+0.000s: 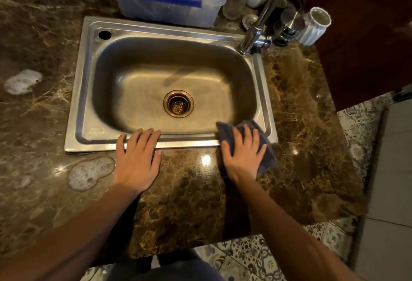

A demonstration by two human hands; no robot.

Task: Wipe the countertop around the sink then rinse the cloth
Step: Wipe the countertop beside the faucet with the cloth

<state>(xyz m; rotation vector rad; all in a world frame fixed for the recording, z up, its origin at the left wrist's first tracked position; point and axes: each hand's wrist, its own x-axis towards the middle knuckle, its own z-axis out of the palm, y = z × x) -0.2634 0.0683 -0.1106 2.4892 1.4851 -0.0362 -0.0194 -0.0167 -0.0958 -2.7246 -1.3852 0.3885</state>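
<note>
Cloth (226, 132), where is it?

— At the front right corner of the sink (84, 80), dark grey and rumpled. Part of it lies over the steel rim and part on the brown marbled surface (189, 194).

And the right hand (244, 153)?

— Flat on top of the cloth with the fingers straight and spread, pressing it down. Nothing is pinched or curled round.

The left hand (138, 160)?

— Also flat, fingers straight and close together. The palm is on the surface and the fingertips reach onto the sink's front rim. It holds nothing and is well apart from the cloth.

Anything on the surface to the left?

— Two whitish foam patches (they look like suds). One (89, 172) is just beside the left hand, near the sink's front left corner. The other (22, 81) is farther left.

Behind the sink?

— A clear bin (169, 6) of brushes, a chrome faucet (256, 33) at the back right corner, and a white ribbed cup (315, 25) beside it.
</note>
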